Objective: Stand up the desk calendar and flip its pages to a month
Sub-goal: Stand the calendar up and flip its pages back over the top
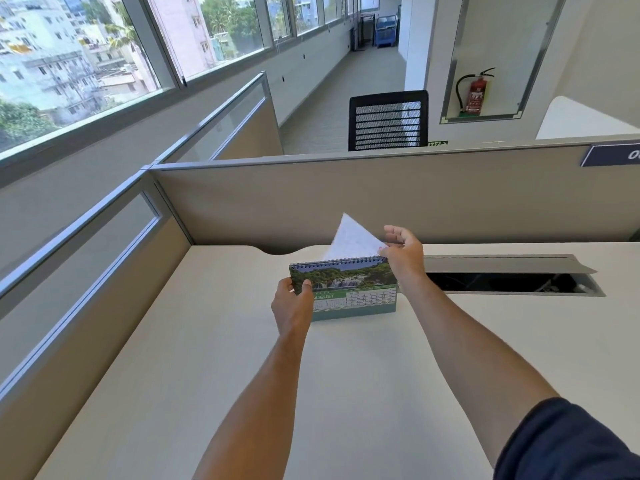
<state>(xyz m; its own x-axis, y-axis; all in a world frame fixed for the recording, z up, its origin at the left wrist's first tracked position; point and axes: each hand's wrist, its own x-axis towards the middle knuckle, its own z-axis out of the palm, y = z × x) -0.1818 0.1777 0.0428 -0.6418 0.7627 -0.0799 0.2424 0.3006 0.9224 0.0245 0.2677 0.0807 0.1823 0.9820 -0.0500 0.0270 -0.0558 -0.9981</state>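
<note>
The desk calendar (353,289) stands upright on the white desk (207,358), spiral binding on top. Its front page shows a waterfall photo and the word AUGUST with a date grid. My left hand (292,306) grips the calendar's left edge, thumb on the front. My right hand (403,252) pinches the corner of a white page (353,239) lifted above the spiral, tilted back toward the partition. The lower left of the front page is hidden behind my left hand.
A beige partition (346,202) closes the desk at the back and left. An open cable tray (512,282) with a raised lid lies just right of the calendar. A black mesh chair (388,121) stands beyond the partition.
</note>
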